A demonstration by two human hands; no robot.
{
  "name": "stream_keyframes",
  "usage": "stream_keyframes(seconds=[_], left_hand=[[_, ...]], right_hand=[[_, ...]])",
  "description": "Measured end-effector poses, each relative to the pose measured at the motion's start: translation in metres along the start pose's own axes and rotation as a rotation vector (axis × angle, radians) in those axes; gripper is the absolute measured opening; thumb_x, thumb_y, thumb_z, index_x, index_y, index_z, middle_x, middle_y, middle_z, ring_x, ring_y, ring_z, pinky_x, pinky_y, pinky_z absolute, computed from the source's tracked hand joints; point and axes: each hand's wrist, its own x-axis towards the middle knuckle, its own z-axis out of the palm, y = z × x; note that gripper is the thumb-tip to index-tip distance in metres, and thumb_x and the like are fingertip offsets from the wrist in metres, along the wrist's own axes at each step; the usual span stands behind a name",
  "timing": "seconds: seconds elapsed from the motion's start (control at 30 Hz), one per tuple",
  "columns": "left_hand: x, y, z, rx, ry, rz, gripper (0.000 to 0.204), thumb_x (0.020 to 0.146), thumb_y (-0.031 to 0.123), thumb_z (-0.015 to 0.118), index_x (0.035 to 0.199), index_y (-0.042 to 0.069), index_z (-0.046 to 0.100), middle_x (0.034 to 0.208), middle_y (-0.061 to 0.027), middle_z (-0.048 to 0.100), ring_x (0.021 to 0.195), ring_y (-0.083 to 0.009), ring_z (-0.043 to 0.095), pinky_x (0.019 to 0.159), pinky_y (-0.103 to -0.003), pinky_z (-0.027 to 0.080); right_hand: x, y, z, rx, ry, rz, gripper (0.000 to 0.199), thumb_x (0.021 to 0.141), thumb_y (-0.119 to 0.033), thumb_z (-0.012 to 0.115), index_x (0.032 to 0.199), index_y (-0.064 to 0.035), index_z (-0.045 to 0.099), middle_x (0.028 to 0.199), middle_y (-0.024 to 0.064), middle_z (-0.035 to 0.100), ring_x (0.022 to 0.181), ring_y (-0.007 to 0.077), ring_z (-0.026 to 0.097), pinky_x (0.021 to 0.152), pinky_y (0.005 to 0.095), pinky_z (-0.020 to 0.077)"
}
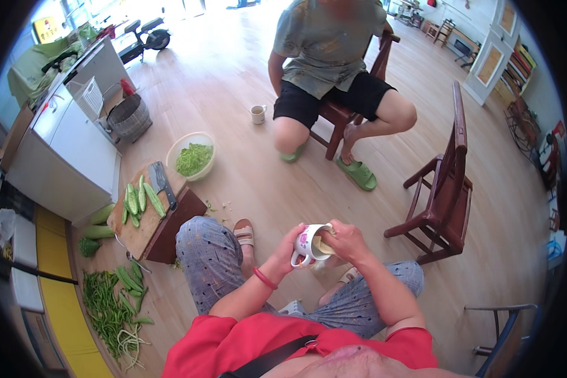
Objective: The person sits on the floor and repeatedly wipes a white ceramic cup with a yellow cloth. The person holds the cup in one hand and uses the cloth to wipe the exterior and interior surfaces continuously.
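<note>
My left hand is closed around the side of a white mug with a pink flower on it. The mug is tipped so that its mouth faces right, and its handle points down toward me. At that mouth is my right hand, its fingers bent and partly inside the rim. Something pale yellow shows within the mug by those fingers; I cannot make out what it is. The right fingertips are partly hidden.
To my left, a cutting board bears cut green gourds and a knife. Beyond it stands a bowl of shredded greens. Green peppers lie on the floor. A person sits opposite, beside an unoccupied wooden chair.
</note>
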Motion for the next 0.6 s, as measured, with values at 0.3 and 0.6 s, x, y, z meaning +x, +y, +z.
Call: stream_keyframes(seconds=[0.3, 0.6], left_hand=[[0.022, 0.004, 0.003, 0.005, 0.045, -0.001, 0.037, 0.094, 0.039, 0.038, 0.107, 0.008, 0.053, 0.091, -0.0087, 0.063, 0.076, -0.0205, 0.064, 0.057, -0.036, 0.055], [0.035, 0.0, 0.003, 0.039, 0.062, -0.011, 0.041, 0.092, 0.045, 0.04, 0.107, 0.01, 0.055, 0.089, -0.0063, 0.064, 0.071, -0.0208, 0.063, 0.051, -0.037, 0.051]], right_hand=[[0.019, 0.02, -0.004, -0.03, -0.022, -0.016, 0.033, 0.082, -0.038, 0.057, 0.075, -0.006, 0.056, 0.065, 0.0155, 0.06, 0.063, 0.0342, 0.06, 0.057, 0.0429, 0.0468], [0.024, 0.026, -0.012, -0.077, -0.004, -0.032, 0.031, 0.08, -0.037, 0.058, 0.075, -0.0064, 0.055, 0.063, 0.0164, 0.059, 0.061, 0.0358, 0.06, 0.053, 0.045, 0.0466]])
